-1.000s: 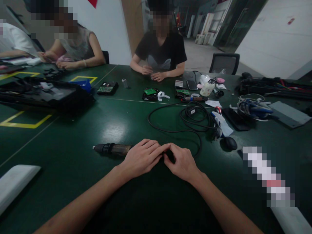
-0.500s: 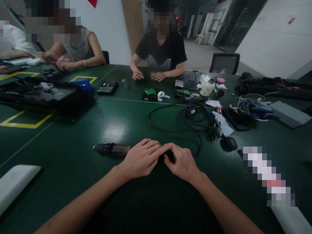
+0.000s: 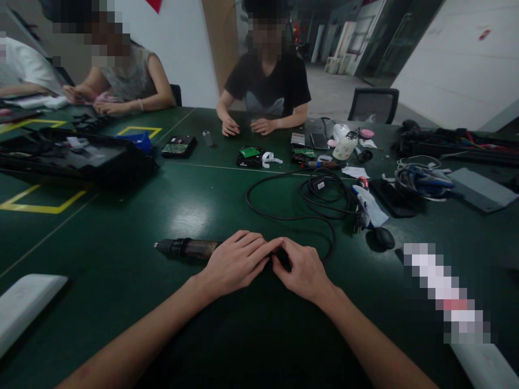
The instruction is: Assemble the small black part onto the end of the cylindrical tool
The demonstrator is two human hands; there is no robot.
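Note:
My left hand (image 3: 237, 262) lies palm down on the dark green table (image 3: 121, 227), its fingers curled over the rear end of a dark electric screwdriver (image 3: 184, 248) that points left. My right hand (image 3: 302, 270) rests beside it, fingertips pinched against those of the left hand. A small dark thing shows between the two hands; I cannot make it out. A black cable (image 3: 300, 210) loops on the table just beyond my right hand.
A person in a black shirt (image 3: 267, 81) sits opposite with circuit boards (image 3: 249, 154) in front. Two more people sit at the far left behind a black case (image 3: 73, 154). A mouse (image 3: 383, 237), phone, bottle (image 3: 344, 146) and tools lie to the right.
My hands have stayed in place. The person opposite has moved one hand apart from the other and set it on the table.

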